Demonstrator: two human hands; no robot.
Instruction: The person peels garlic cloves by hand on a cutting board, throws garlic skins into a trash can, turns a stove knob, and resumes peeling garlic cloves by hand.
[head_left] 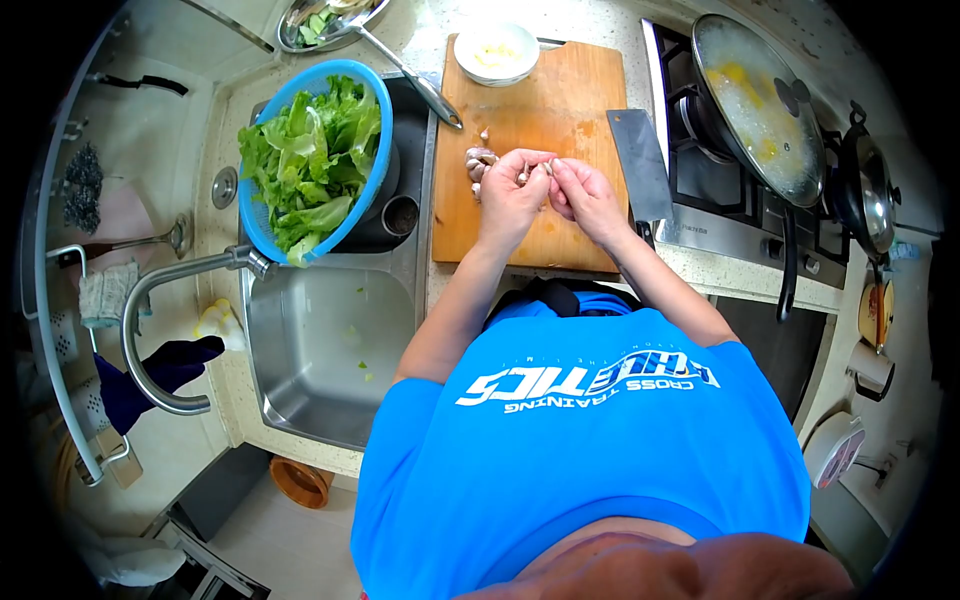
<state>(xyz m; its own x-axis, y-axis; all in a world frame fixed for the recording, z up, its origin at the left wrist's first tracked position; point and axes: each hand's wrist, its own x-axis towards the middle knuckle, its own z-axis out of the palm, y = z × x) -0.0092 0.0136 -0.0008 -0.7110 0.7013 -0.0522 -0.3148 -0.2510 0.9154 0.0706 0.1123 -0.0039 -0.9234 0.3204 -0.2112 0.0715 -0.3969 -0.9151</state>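
Observation:
Over the wooden cutting board (585, 105), my left hand (515, 200) and my right hand (592, 203) meet with fingertips closed on a small garlic clove (547, 169). Unpeeled garlic cloves (478, 158) lie in a small heap beside my left hand, with a single one a little farther off. At the board's far edge stands a white bowl (500, 76) with pale pieces inside. A cleaver (640, 165) rests along the right edge of the board, its handle near my right wrist.
To the left, a blue basket (384, 130) of lettuce (310, 160) sits above the sink (330, 340), near the curved faucet (135, 310). A ladle (425, 95) reaches toward the board. On the stove (720, 225) at right is a lidded pan (760, 110), its handle jutting toward me.

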